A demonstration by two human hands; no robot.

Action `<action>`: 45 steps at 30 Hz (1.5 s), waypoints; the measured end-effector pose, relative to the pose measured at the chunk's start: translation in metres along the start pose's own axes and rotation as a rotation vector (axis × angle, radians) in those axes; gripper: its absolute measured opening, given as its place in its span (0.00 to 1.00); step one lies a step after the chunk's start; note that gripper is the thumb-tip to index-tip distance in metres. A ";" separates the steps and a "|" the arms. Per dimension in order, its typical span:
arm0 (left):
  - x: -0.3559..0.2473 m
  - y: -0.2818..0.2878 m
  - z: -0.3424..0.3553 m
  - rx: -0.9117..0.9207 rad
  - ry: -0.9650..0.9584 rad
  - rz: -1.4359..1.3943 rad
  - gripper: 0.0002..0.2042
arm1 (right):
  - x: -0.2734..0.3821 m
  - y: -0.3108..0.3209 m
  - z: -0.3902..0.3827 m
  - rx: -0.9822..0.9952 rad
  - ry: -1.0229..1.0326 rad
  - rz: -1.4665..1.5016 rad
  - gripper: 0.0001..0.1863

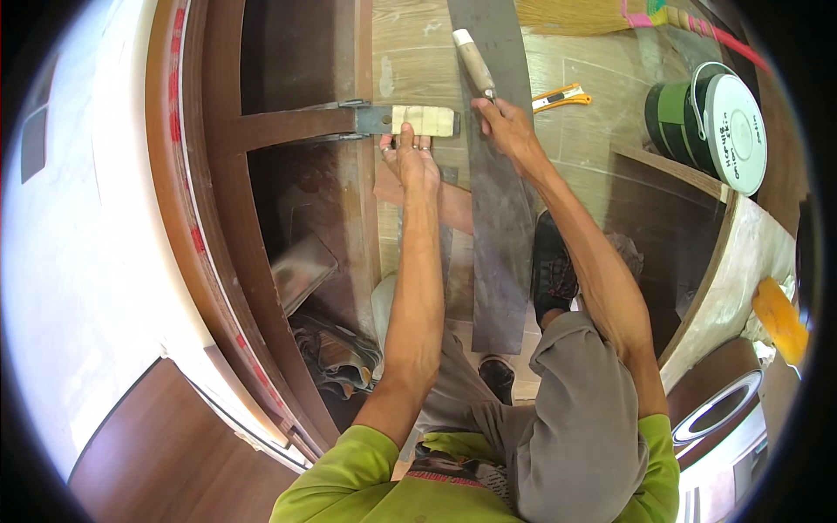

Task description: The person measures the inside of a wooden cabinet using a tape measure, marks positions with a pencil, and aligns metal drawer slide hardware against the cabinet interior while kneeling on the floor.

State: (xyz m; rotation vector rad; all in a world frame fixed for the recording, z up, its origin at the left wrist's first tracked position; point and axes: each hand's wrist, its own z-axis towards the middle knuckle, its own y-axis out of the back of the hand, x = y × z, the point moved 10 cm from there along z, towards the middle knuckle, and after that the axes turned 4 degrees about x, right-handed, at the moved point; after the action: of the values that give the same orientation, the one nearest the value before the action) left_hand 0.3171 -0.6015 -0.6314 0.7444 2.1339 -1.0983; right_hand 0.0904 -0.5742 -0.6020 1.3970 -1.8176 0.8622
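Observation:
My left hand [412, 164] is closed on a block wrapped in pale yellow material [424, 120], thumb on its top face and fingertips along its near edge. The block lies over a grey strip [373, 120] at the end of a brown wooden crossbar [296, 127]. In my right hand [510, 131] is a wooden-handled tool [473, 63], gripped near its metal collar, with the white-tipped handle pointing away from me. Its working end is hidden in my fist. Beneath that hand runs a long dark grey strip [501, 227]. An orange utility knife [562, 98] lies just right of it.
A brown cabinet frame [231, 174] rises along the left. Folded sheet scraps [336, 357] lie inside it. On the right are a dark green bucket with a white lid [739, 131] and a pale-topped board [741, 261]. A broom [575, 16] lies at the far right.

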 end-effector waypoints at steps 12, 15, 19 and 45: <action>0.003 0.006 0.004 0.008 0.015 0.022 0.24 | -0.011 0.005 0.009 -0.029 0.000 -0.045 0.25; 0.002 0.003 0.005 0.020 0.013 0.017 0.24 | -0.017 0.001 0.014 0.005 -0.035 -0.085 0.21; 0.004 0.003 0.001 0.015 0.031 0.030 0.24 | -0.014 -0.002 0.018 0.011 -0.026 -0.032 0.22; -0.001 -0.002 0.002 0.040 -0.047 0.063 0.15 | 0.008 0.010 0.031 -0.090 0.023 0.023 0.24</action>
State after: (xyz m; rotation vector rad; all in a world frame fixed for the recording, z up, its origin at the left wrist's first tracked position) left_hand 0.3164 -0.6043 -0.6309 0.7907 2.0407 -1.1176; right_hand 0.0758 -0.6020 -0.6130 1.3076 -1.8356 0.7952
